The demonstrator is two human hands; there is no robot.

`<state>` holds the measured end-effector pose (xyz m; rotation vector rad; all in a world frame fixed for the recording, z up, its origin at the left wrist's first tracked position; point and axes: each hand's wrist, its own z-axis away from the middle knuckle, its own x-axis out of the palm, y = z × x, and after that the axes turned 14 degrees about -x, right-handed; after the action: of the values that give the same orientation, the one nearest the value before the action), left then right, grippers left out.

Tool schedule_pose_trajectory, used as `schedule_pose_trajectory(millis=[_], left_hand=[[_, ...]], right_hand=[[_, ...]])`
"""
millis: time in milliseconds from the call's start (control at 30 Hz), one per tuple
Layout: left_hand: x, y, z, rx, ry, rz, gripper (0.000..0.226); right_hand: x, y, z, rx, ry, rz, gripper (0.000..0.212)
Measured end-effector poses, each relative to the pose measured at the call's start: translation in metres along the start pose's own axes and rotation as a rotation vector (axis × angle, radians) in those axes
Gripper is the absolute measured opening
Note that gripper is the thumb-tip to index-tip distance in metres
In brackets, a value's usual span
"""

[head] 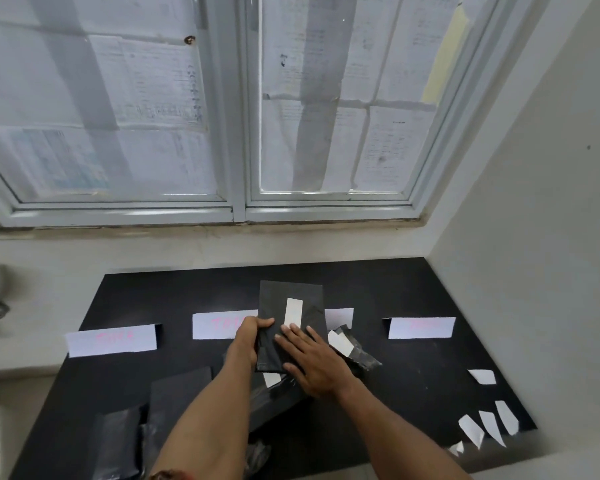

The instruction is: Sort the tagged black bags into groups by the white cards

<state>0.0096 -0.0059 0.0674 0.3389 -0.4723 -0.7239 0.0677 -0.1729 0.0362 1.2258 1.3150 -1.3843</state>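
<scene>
- Two hands meet on one black bag at the middle of the worktop. The left hand has its grip clenched on the bag's left edge, thumb across the front.
- The right hand lies flat on the bag's lower front, fingers straight and grip released, fingertips at the foot of the bag's white tag.
- Held on end, the bag blocks the view of the right end of the second card and the left end of the third card.
- Those two stand in a row of four white cards with the left card and the right card. Their pink writing is too blurred to read.
- Just beside the right hand lies a crumpled bag bearing its own tag.
- Under the wrists, another tag shows among piled bags.
- Flat bags lie at the near left.
- Loose white strips sit by the worktop's right edge.
- Paper sheets cover the window behind.
</scene>
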Motion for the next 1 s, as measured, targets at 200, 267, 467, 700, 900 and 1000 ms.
schedule_pose_trajectory(millis=[200, 267, 467, 700, 900, 1000], left_hand=[[-0.021, 0.002, 0.002, 0.026, -0.023, -0.027, 0.024], [-0.028, 0.003, 0.005, 0.007, -0.042, -0.049, 0.028], [-0.044, -0.002, 0.009, -0.052, -0.048, -0.083, 0.028], [-0.081, -0.031, 0.002, -0.101, 0.062, 0.038, 0.032], [-0.104, -0.047, -0.015, -0.171, 0.206, -0.027, 0.023], [-0.112, -0.049, -0.019, -0.117, 0.337, -0.118, 0.02]], right_hand=[[0.005, -0.01, -0.009, 0.007, 0.112, 0.04, 0.052], [0.003, -0.008, -0.017, 0.138, 0.122, 0.065, 0.052], [0.012, -0.006, -0.04, 0.316, 0.061, 0.005, 0.061], [0.048, -0.031, -0.048, 0.778, 0.207, -0.255, 0.064], [0.059, -0.041, -0.05, 0.966, 0.284, -0.709, 0.072], [0.066, -0.047, -0.056, 1.031, 0.344, -0.813, 0.074]])
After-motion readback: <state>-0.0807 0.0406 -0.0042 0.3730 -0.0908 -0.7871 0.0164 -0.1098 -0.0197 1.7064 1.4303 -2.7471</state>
